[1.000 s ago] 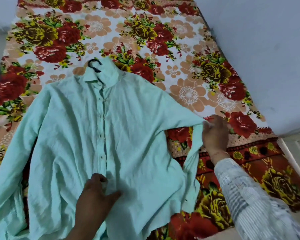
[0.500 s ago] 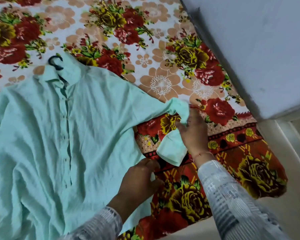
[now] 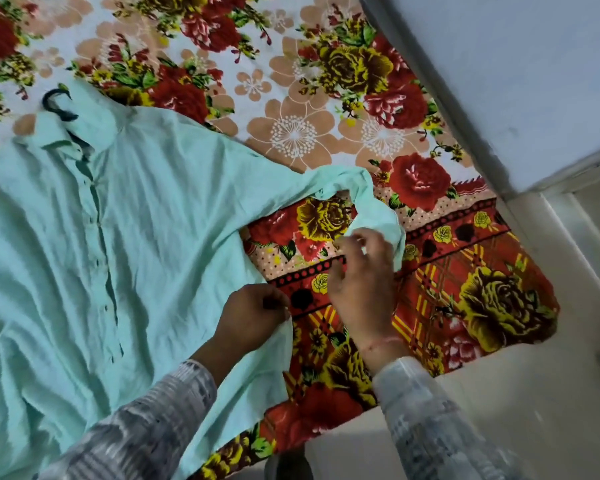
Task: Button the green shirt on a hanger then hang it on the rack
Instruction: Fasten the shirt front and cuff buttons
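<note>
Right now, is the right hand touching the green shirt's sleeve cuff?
Touching. The head view shows the right hand with its fingertips on the sleeve cuff of the green shirt; the fabric drapes over the fingers with no gap.

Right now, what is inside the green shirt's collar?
A dark hanger: its hook pokes out above the green shirt collar, with a short stretch showing in the neck opening. The rest is covered by fabric.

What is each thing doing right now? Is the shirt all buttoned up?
green shirt: lying flat on the bed, front placket looks closed, wrinkled
sleeve: folded back on itself, end at the right hand
hanger: inside the shirt, black hook poking out of the collar
left hand: pinching the shirt's side edge
right hand: fingers on the sleeve end
bedsheet: spread flat
</note>
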`<state>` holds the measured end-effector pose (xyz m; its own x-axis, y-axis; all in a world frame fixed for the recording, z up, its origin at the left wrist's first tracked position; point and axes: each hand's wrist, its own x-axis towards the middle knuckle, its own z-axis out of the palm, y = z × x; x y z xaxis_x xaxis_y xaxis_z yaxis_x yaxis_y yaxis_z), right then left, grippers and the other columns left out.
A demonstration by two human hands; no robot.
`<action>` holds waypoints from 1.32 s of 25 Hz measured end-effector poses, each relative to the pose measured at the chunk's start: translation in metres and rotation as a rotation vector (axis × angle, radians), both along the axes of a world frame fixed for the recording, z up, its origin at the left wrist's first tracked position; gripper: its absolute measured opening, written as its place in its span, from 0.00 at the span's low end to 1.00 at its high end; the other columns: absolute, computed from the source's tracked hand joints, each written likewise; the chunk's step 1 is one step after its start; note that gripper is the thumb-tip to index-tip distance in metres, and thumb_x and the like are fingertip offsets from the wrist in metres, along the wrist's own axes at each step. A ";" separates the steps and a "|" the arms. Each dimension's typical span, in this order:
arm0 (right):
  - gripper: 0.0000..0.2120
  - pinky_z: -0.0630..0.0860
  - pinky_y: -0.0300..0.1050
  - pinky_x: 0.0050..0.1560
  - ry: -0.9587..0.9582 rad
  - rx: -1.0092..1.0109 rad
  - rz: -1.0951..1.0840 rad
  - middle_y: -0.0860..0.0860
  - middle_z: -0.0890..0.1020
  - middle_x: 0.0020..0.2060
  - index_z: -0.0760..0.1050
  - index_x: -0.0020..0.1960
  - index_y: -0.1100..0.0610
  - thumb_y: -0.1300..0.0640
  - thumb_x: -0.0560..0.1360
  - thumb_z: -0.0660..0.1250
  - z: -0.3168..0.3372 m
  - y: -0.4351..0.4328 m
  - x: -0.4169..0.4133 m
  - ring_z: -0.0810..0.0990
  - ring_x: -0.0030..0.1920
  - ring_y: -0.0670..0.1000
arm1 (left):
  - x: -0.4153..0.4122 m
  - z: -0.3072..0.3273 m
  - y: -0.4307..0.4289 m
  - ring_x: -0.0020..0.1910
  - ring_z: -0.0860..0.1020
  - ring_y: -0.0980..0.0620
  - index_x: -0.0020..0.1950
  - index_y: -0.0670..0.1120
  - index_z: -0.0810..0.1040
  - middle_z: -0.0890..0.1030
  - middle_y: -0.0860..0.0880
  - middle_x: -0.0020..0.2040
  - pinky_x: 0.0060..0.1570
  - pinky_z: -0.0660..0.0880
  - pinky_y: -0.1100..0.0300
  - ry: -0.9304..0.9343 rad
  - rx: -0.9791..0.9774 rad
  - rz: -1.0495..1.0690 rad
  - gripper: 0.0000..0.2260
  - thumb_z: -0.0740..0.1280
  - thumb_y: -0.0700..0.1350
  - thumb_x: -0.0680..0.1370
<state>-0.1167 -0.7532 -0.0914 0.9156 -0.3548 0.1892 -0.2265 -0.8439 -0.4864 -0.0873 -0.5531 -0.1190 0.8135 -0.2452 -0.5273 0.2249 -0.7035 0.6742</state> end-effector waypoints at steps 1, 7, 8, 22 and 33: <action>0.16 0.78 0.48 0.59 0.090 0.142 0.129 0.53 0.80 0.58 0.80 0.60 0.55 0.62 0.73 0.71 0.000 0.015 -0.012 0.79 0.60 0.54 | 0.001 0.001 0.000 0.35 0.80 0.60 0.42 0.53 0.86 0.84 0.57 0.35 0.38 0.74 0.62 0.044 -0.060 0.056 0.06 0.79 0.42 0.72; 0.23 0.84 0.56 0.55 0.695 0.795 0.120 0.47 0.88 0.52 0.80 0.61 0.49 0.54 0.67 0.79 -0.012 0.071 -0.061 0.87 0.52 0.50 | -0.003 0.007 0.024 0.33 0.75 0.52 0.51 0.44 0.83 0.81 0.50 0.35 0.34 0.73 0.59 0.202 -0.399 0.245 0.04 0.74 0.36 0.80; 0.20 0.85 0.57 0.55 0.689 0.922 0.020 0.48 0.89 0.50 0.82 0.59 0.51 0.58 0.69 0.79 -0.010 0.067 -0.068 0.88 0.50 0.51 | -0.004 0.007 0.031 0.32 0.74 0.52 0.51 0.44 0.83 0.80 0.51 0.35 0.34 0.72 0.58 0.178 -0.395 0.256 0.02 0.74 0.38 0.81; 0.25 0.75 0.46 0.54 0.560 0.363 -0.081 0.49 0.78 0.59 0.76 0.69 0.51 0.58 0.73 0.74 -0.015 0.082 -0.129 0.78 0.58 0.50 | -0.040 0.008 0.126 0.39 0.80 0.52 0.48 0.55 0.76 0.80 0.53 0.36 0.36 0.72 0.58 -0.124 0.161 -0.125 0.11 0.78 0.50 0.74; 0.09 0.77 0.45 0.44 -0.053 0.233 -0.201 0.51 0.81 0.46 0.74 0.61 0.55 0.64 0.83 0.66 0.009 0.117 -0.151 0.80 0.45 0.52 | -0.105 0.010 0.183 0.48 0.79 0.46 0.57 0.51 0.77 0.79 0.51 0.50 0.47 0.77 0.48 -0.616 0.240 -0.630 0.38 0.69 0.79 0.62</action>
